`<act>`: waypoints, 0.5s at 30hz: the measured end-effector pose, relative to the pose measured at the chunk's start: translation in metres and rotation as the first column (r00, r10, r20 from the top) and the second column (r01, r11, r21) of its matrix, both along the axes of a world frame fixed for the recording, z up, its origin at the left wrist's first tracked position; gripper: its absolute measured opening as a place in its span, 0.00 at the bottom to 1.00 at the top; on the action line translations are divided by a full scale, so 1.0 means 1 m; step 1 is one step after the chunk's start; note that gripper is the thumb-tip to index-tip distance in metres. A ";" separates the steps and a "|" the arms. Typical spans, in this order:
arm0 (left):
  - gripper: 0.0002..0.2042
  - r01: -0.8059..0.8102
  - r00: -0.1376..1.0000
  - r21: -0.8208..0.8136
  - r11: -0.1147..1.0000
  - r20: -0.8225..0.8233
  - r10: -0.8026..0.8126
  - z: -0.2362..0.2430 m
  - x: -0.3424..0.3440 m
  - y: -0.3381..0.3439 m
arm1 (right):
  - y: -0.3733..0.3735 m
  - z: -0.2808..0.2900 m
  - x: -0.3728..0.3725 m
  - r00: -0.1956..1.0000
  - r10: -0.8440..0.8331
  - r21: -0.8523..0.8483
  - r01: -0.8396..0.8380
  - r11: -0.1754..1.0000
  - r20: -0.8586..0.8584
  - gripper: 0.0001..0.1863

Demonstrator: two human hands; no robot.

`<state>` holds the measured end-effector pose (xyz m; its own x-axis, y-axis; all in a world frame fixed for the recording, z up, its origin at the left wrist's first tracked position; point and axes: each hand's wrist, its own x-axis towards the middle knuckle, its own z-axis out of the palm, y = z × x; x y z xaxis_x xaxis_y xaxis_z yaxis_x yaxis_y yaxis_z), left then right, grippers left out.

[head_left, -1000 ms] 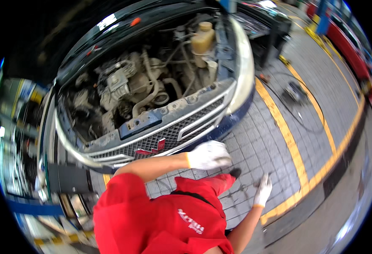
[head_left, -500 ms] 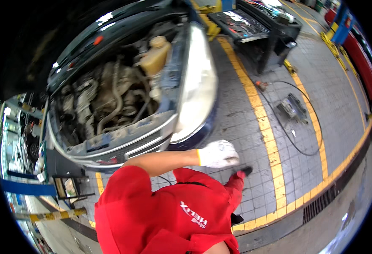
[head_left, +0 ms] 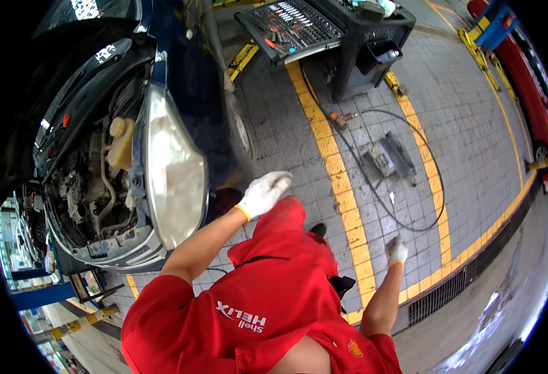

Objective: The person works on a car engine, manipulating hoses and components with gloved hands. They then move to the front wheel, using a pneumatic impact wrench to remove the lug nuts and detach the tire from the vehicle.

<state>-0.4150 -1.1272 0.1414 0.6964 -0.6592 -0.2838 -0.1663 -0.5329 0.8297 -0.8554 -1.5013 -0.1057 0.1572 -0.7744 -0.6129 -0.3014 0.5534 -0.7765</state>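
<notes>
I wear red overalls and white work gloves. My left hand (head_left: 264,193) hangs in the air beside the front corner of a dark blue car (head_left: 190,81), near its headlight (head_left: 174,181); it holds nothing and its fingers are loosely curled. My right hand (head_left: 396,250) is lower at my right side over the yellow floor line (head_left: 342,187), closed loosely with nothing in it. The car's hood is up, showing the engine bay (head_left: 93,199) and a yellowish fluid tank (head_left: 121,146).
A black tool cart (head_left: 355,43) with an open drawer of tools stands at the back. On the tiled floor lie a grey boxy device (head_left: 389,159), a looping cable (head_left: 433,199) and a small orange tool (head_left: 339,117). A drain grate (head_left: 454,287) and a red car (head_left: 526,81) are at the right.
The view has swung right, so the car now sits at the left. My left hand has come away from the car's front. My right hand has closed and risen a little.
</notes>
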 end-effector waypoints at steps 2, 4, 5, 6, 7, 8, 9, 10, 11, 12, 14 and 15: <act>0.24 -0.153 0.988 -0.028 0.988 0.032 0.154 -0.016 0.049 -0.034 | -0.068 0.037 0.082 0.985 -0.067 -0.030 0.072 0.997 0.160 0.15; 0.27 -0.295 0.950 -0.062 0.954 0.085 0.299 -0.045 0.107 -0.074 | -0.118 0.059 0.158 0.977 0.004 -0.075 0.012 0.997 0.211 0.14; 0.30 -0.395 0.918 -0.151 0.906 -0.027 0.395 -0.080 0.145 -0.081 | -0.136 0.068 0.208 0.972 0.057 -0.129 -0.028 0.991 0.227 0.15; 0.31 -0.454 0.887 -0.195 0.869 -0.008 0.462 -0.109 0.182 -0.095 | -0.138 0.072 0.253 0.963 0.176 -0.187 -0.138 0.973 0.206 0.15; 0.32 -0.500 0.857 -0.238 0.833 0.007 0.516 -0.128 0.220 -0.113 | -0.142 0.076 0.288 0.943 0.281 -0.240 -0.235 0.942 0.177 0.15; 0.33 -0.540 0.837 -0.222 0.812 -0.035 0.547 -0.136 0.258 -0.138 | -0.149 0.070 0.307 0.907 0.410 -0.215 -0.382 0.899 0.102 0.18; 0.34 -0.606 0.794 -0.220 0.764 -0.109 0.598 -0.147 0.298 -0.158 | -0.157 0.060 0.329 0.837 0.546 -0.191 -0.530 0.826 0.039 0.22; 0.35 -0.648 0.762 -0.142 0.749 -0.096 0.641 -0.136 0.327 -0.189 | -0.141 0.070 0.349 0.877 0.465 -0.139 -0.479 0.867 -0.122 0.22; 0.37 -0.677 0.735 -0.061 0.733 -0.083 0.673 -0.119 0.352 -0.219 | -0.137 0.077 0.353 0.809 0.526 -0.160 -0.574 0.803 -0.262 0.22; 0.39 -0.701 0.713 -0.073 0.710 -0.053 0.699 -0.125 0.387 -0.244 | -0.156 0.018 0.333 0.858 0.514 0.032 -0.514 0.857 0.024 0.22; 0.42 -0.785 0.618 -0.011 0.619 -0.054 0.784 -0.137 0.445 -0.260 | -0.154 0.045 0.339 0.765 0.627 0.231 -0.590 0.774 -0.149 0.19; 0.43 -0.827 0.562 -0.002 0.563 -0.041 0.826 -0.159 0.481 -0.259 | -0.160 0.027 0.329 0.816 0.564 0.337 -0.500 0.798 -0.125 0.19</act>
